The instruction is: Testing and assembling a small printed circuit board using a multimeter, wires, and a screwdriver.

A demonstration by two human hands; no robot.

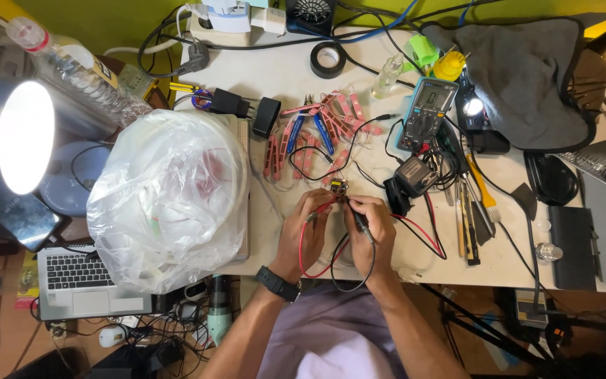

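My left hand (305, 226) and my right hand (371, 228) meet over the white table (275, 77), pinching a small dark electronic part (339, 188) between their fingertips. The left hand also holds a red probe lead, and its red wire (303, 256) loops down toward me. A black probe (360, 223) lies in the right hand, with its black wire (348, 284) hanging below. A black watch (276, 283) sits on my left wrist. Both leads run right toward the multimeter (427, 112).
A big clear plastic bag (170, 193) bulges at left beside a lit lamp (19, 137). Pink clips and blue-handled pliers (317, 130) lie behind my hands. Hand tools (473, 210), a grey cloth (527, 77), black tape (328, 60) and a laptop (82, 281) surround them.
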